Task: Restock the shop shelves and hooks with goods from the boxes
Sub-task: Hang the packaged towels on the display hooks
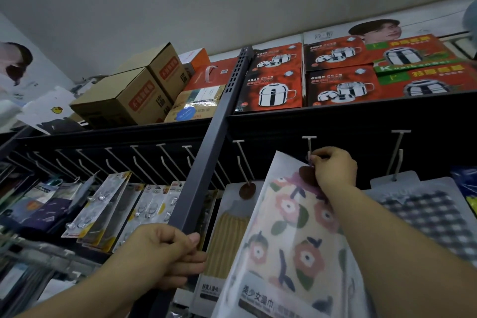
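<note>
Right hand (333, 168) pinches the top of a clear-wrapped floral-print towel pack (291, 235) at a white wire hook (309, 148); left hand (165, 253) grips the dark metal shelf upright (206, 162).

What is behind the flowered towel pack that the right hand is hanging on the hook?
Behind the flowered towel pack hangs a yellow ribbed towel pack; only its left part shows. The right hand pinches the flowered pack's top at the hook. Anything further behind it is covered.

Two bare forearms reach up from the lower frame; left hand (165, 253) and right hand (334, 169) wear nothing.
</note>
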A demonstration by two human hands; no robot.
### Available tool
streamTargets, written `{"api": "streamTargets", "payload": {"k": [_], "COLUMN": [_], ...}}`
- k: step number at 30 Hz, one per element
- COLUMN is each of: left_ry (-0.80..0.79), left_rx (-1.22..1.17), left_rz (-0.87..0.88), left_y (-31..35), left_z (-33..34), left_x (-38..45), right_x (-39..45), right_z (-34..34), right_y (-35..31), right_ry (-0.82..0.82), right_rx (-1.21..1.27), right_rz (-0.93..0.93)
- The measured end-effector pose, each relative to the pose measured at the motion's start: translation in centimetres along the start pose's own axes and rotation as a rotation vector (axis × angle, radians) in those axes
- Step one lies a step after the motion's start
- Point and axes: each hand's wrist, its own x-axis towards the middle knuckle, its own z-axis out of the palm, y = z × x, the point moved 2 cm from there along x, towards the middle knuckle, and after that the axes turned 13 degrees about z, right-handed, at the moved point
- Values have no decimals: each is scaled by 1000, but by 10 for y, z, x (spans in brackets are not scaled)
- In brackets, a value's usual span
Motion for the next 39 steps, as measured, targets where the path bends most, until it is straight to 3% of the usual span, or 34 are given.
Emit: {"api": "streamTargets", "payload": {"k": [16,28,34,39], "left_ry": [69,61,56,54], "left_rx": [0,16,33,48], "left_rz": [77,98,93,105], "left_y": [-5,-5,-5,-7], "left_z": [2,0,0,0], "left_x": [-5,-7,-7,-7], "right_x": [-6,-8,-25,-55], "right_z": [17,15,8,-5], "right_y": [62,70,79,86], "right_ry": [-185,-50,13,-37], "right_rx": [-280,-753,-639,-577], "right_rz": [-29,-99,-276,-332]}}
